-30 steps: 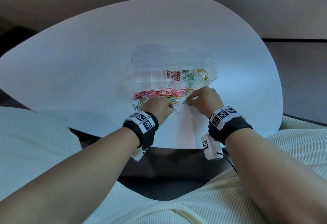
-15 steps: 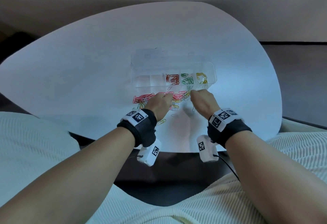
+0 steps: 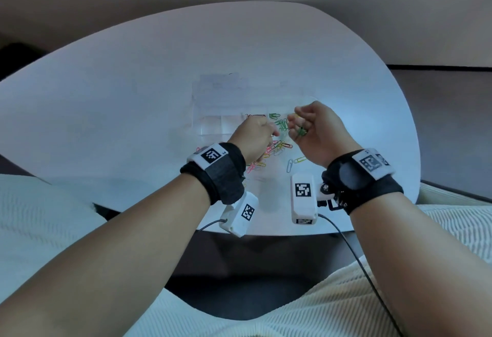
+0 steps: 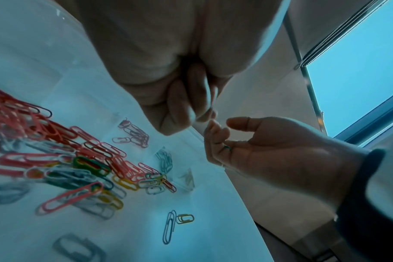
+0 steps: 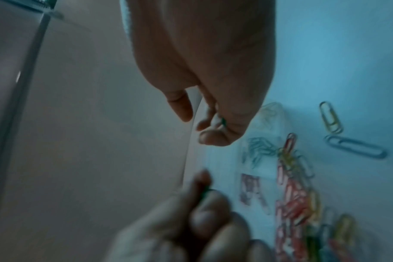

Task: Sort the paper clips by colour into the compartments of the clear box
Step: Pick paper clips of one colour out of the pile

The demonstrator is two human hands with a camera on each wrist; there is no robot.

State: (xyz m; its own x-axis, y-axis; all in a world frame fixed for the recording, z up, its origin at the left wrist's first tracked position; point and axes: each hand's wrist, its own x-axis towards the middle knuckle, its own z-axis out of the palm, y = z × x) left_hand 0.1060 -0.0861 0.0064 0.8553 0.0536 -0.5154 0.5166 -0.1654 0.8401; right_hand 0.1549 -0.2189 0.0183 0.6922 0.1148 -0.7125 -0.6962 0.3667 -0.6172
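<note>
The clear box (image 3: 213,123) lies on the white table (image 3: 133,97), with red clips (image 3: 255,116) and green clips (image 3: 278,121) in separate compartments. A mixed pile of paper clips (image 3: 277,147) lies just in front of it. My right hand (image 3: 294,123) hovers over the box's right end, palm turned left, fingers curled round green clips (image 3: 300,132). My left hand (image 3: 269,130) is over the box's front edge with its fingers curled. In the blurred right wrist view it seems to pinch a green clip (image 5: 205,191). The yellow compartment is mostly hidden behind my right hand.
A blue clip (image 3: 289,165) and a yellow clip (image 3: 300,159) lie apart from the pile, nearer the table's front edge. The box's left compartments (image 3: 213,121) look bare. My lap sits below the table edge.
Both hands have lifted off the pile and moved forward to the box. The right hand has turned palm inward with green clips in it.
</note>
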